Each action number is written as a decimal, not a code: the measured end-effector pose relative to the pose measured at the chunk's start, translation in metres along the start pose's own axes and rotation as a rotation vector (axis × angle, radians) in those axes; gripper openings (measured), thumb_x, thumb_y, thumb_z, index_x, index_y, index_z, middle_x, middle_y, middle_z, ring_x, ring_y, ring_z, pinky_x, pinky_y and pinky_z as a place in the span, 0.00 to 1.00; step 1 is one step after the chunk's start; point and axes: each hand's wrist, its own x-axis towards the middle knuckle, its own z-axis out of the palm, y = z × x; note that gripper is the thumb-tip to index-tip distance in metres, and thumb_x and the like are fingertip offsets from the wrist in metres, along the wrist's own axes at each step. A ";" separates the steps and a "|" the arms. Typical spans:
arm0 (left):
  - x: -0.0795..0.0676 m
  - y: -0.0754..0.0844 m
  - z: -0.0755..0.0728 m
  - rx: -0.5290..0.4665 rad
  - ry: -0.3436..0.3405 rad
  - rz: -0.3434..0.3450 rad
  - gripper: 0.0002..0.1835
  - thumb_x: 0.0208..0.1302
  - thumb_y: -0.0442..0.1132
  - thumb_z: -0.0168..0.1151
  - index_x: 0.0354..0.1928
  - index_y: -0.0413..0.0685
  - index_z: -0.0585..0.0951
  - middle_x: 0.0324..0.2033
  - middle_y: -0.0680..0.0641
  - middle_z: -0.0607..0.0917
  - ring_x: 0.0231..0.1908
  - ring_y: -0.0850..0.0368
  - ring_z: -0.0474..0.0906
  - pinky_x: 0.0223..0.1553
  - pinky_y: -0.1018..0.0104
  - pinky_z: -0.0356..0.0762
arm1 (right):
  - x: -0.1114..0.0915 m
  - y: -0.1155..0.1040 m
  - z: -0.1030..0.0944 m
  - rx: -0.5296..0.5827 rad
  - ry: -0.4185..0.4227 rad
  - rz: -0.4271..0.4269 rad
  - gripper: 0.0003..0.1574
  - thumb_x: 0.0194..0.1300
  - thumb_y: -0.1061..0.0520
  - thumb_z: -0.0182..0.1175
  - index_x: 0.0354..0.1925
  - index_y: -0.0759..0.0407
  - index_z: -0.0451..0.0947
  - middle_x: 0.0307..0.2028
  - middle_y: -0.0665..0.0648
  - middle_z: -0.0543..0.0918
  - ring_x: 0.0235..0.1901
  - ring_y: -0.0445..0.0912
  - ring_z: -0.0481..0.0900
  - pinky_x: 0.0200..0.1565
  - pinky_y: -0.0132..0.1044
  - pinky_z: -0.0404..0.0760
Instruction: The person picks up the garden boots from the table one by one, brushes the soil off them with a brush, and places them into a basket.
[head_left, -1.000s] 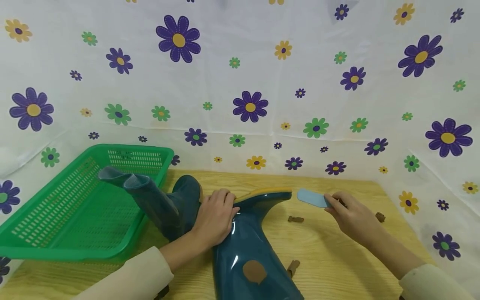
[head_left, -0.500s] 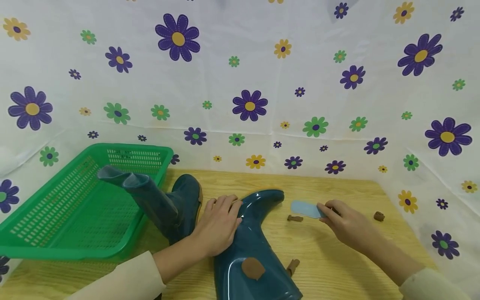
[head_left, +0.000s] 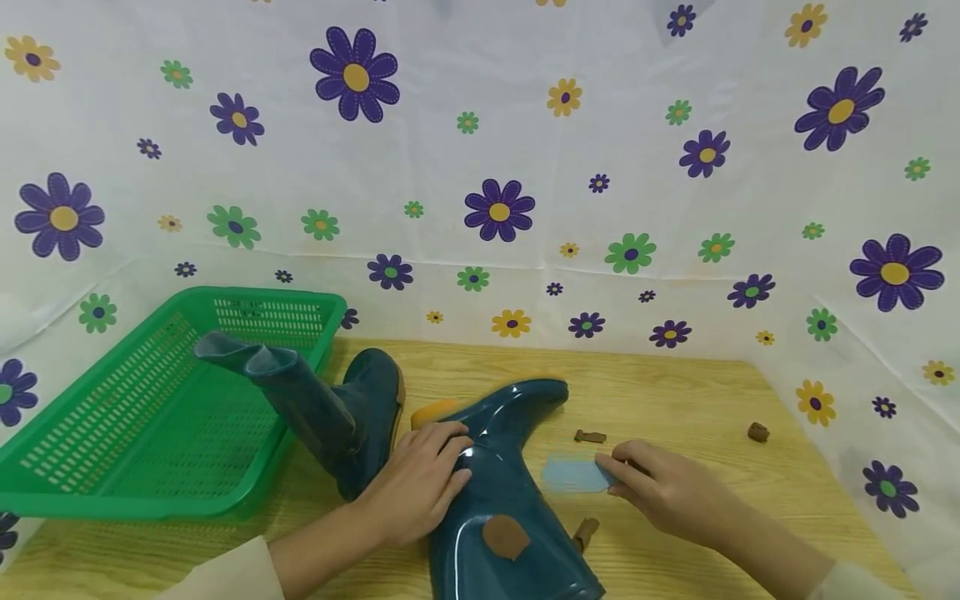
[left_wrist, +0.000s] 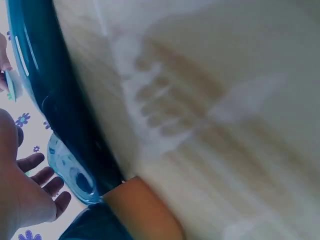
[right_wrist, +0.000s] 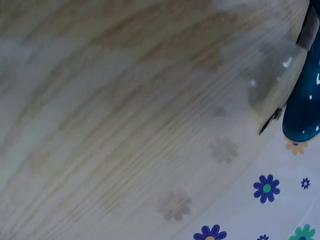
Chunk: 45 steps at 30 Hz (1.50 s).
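A shiny teal rain boot (head_left: 487,467) lies on its side, with a brown patch (head_left: 506,537) on its shaft. My left hand (head_left: 412,483) rests its fingers on the boot near the ankle; in the left wrist view those fingers (left_wrist: 42,175) look loosely spread. Close to the boot's right side, my right hand (head_left: 667,492) pinches a thin, flat light-blue scraper (head_left: 573,473) by one end. The scraper is slightly blurred and stands apart from the brown patch. In the right wrist view the boot (right_wrist: 304,110) shows at the edge, while the hand is out of sight.
A second teal boot (head_left: 367,425) lies left of my left hand, its shaft over the rim of a green plastic basket (head_left: 127,507). Brown clumps (head_left: 590,437) lie scattered on the wooden table (head_left: 660,392). A flowered white sheet (head_left: 450,142) walls the back and sides.
The boot has rolled, so its yellow sole shows less along the top. My left hand has slid nearer and a little left. The right hand has brought the scraper left and nearer, beside the boot.
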 end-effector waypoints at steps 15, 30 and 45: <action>-0.012 -0.008 0.022 0.065 -0.184 0.203 0.26 0.72 0.59 0.34 0.69 0.67 0.58 0.71 0.54 0.54 0.72 0.49 0.46 0.63 0.39 0.50 | -0.005 -0.030 0.009 0.117 -0.093 -0.027 0.26 0.59 0.52 0.63 0.56 0.53 0.76 0.40 0.48 0.77 0.34 0.34 0.74 0.41 0.19 0.74; -0.012 -0.008 0.028 0.152 -0.165 0.216 0.25 0.72 0.58 0.32 0.69 0.67 0.60 0.71 0.53 0.55 0.71 0.49 0.46 0.62 0.41 0.49 | 0.011 -0.040 0.024 0.181 -0.082 -0.047 0.25 0.59 0.53 0.64 0.56 0.53 0.76 0.41 0.48 0.77 0.35 0.34 0.73 0.42 0.19 0.73; -0.012 -0.007 0.028 0.165 -0.160 0.207 0.25 0.71 0.57 0.34 0.68 0.66 0.62 0.70 0.53 0.56 0.70 0.49 0.47 0.62 0.41 0.50 | 0.031 -0.038 0.028 0.228 -0.066 0.007 0.21 0.65 0.53 0.58 0.55 0.57 0.76 0.42 0.51 0.76 0.34 0.36 0.73 0.40 0.18 0.72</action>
